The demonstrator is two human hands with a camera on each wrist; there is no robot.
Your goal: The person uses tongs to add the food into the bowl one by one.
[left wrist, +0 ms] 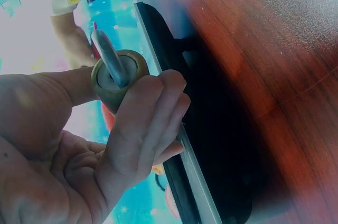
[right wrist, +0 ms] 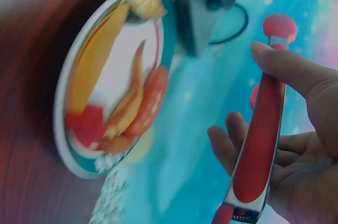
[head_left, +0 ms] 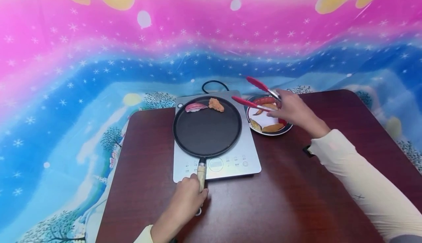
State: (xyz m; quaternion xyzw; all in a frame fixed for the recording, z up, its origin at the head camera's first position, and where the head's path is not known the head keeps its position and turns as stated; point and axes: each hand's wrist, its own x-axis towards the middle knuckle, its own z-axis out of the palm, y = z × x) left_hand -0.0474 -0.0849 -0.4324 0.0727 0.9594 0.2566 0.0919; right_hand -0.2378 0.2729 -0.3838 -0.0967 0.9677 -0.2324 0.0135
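My left hand [head_left: 188,196] grips the wooden handle [left wrist: 137,60] of a black flat pan [head_left: 207,135] that sits on a silver induction cooker [head_left: 252,166]. Toward the pan's far edge lie a pink-and-white piece [head_left: 196,107] resembling sushi and a crumbly orange-brown piece [head_left: 216,105]. In my right hand [head_left: 293,107] are red-and-metal tongs [right wrist: 259,134], their red tips spread apart with nothing between them. The tongs hang over a plate [head_left: 276,133], partly covering it in the head view. The right wrist view shows a sausage-like red piece [right wrist: 152,102] and long yellow-brown pieces on that plate.
A dark reddish wooden table [head_left: 145,155] carries the cooker and the plate, which stands close to the cooker's right side. Behind the cooker loops a black cord [head_left: 214,81]. A pink and blue snowflake-printed cloth [head_left: 99,67] hangs behind and beside the table.
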